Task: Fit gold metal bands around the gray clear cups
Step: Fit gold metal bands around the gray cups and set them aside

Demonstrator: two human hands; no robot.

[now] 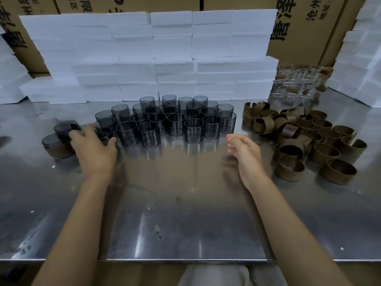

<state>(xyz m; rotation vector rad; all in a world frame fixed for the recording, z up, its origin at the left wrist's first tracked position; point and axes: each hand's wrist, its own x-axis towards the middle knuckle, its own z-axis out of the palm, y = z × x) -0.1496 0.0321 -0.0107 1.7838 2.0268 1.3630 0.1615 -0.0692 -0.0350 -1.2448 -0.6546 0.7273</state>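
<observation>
Dim, cool indoor light, apparently from overhead. Steel table (191, 219) throws broad soft glare streaks from 6 toward 12 o'clock, with faint mirror reflections of the gray cups (175, 118). White foam blocks (148, 48) at 12 o'clock are brightest, nearly blown out, little surface detail. Left hand (93, 147) at 9 o'clock is motion-blurred, and the cup (66, 126) beside it smears. Right hand (245, 153) is sharp, with a hazy reflection beneath. Gold bands (309, 141) at 3 o'clock read dull brown. Wide-angle bending at the edges; cardboard boxes (305, 27) lean inward. Clear glasses (294, 85) at 2 o'clock are soft.
</observation>
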